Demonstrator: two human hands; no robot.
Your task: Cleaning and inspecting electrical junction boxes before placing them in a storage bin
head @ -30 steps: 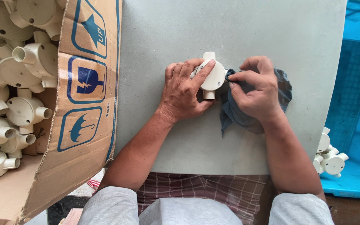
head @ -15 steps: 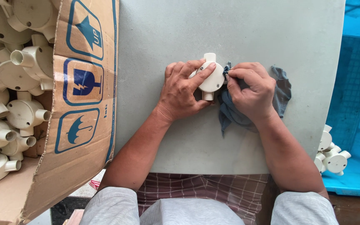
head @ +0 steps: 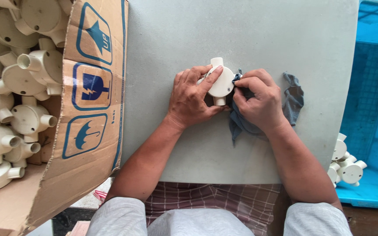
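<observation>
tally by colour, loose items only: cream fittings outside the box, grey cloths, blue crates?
Cream fittings outside the box: 4. One in the left hand on the table at, at least 3 in the crate.
Grey cloths: 1, under the right hand at.
Blue crates: 1.
Total: 6

There are two hands, a left hand [head: 193, 98] and a right hand [head: 259, 102], and between them is one round cream pipe box [head: 220, 82] and one grey cloth [head: 292, 98]. One big cardboard box [head: 88, 109] holds about a dozen more cream pipe boxes [head: 27, 74], too piled up to count right. One blue crate [head: 372, 87] has about three more cream pieces [head: 344, 161], and there is one grey table [head: 241, 35].
</observation>
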